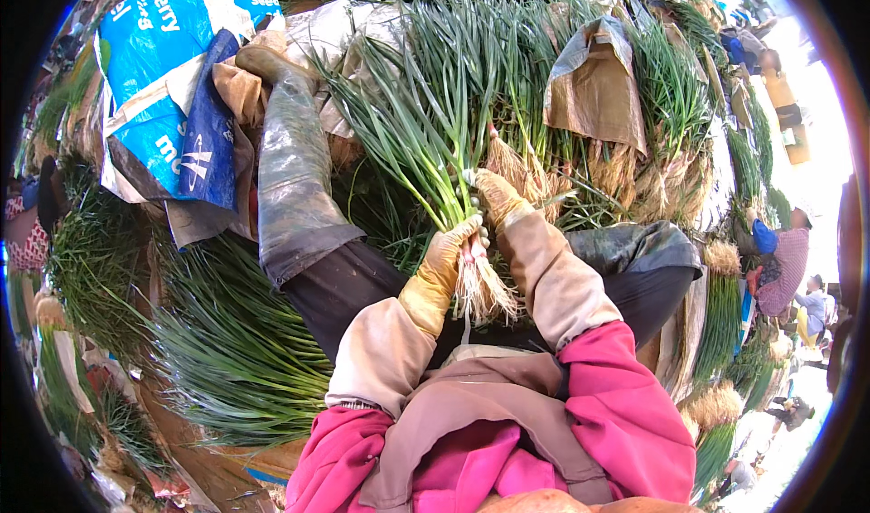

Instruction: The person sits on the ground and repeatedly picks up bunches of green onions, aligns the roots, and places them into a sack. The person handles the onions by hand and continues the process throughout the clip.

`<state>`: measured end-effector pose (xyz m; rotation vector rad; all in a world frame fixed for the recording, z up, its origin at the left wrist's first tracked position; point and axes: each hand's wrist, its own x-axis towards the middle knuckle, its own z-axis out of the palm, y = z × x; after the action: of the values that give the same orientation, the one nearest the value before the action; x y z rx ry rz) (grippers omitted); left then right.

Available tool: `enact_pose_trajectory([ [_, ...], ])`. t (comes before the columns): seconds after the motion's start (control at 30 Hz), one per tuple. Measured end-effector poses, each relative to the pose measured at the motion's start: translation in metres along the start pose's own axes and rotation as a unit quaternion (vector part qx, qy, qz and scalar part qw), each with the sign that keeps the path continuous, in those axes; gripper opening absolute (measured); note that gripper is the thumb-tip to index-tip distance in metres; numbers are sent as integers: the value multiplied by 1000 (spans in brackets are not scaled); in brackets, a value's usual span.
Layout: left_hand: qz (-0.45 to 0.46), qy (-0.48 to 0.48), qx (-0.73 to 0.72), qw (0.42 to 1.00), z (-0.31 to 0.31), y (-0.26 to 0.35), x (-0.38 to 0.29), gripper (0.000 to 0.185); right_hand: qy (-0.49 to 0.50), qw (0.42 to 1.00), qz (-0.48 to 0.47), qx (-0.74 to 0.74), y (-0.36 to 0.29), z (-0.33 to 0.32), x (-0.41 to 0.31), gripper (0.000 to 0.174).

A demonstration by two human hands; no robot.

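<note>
A bunch of long-leaved green allium stalks [445,190], green garlic or spring onions, is held up before me. Its leaves fan away from me; pinkish bulbs and pale roots [481,289] hang towards my lap. My left hand [438,258], in a yellowed glove, is closed around the stems just above the bulbs. Slightly higher, my gloved right hand [499,197] grips the same stems from the right side. Its fingertips are partly hidden behind the stalks. Loose stalks with roots [520,166] lie just beyond my right hand.
A large heap of stalks [245,350] lies to my left, and more rooted bunches [669,180] lie at the upper right under a woven sheet [598,91]. My booted leg [292,153] stretches forward beside a blue printed sack [153,85]. People [781,261] sit at far right.
</note>
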<state>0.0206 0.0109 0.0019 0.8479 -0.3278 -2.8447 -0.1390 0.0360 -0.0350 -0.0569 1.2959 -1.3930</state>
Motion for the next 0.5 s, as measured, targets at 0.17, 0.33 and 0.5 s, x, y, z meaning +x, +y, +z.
enact_pose_trajectory([
  [0.17,40,13,65,997,3,-3,7,25,9,980,115,161,15,-10,-10,24],
  [0.33,31,1,148,988,-3,0,2,26,68,988,130,43,-6,32,-35,21],
  [0.5,38,-9,169,985,5,-1,10,20,54,976,-17,-212,49,-53,35,24],
])
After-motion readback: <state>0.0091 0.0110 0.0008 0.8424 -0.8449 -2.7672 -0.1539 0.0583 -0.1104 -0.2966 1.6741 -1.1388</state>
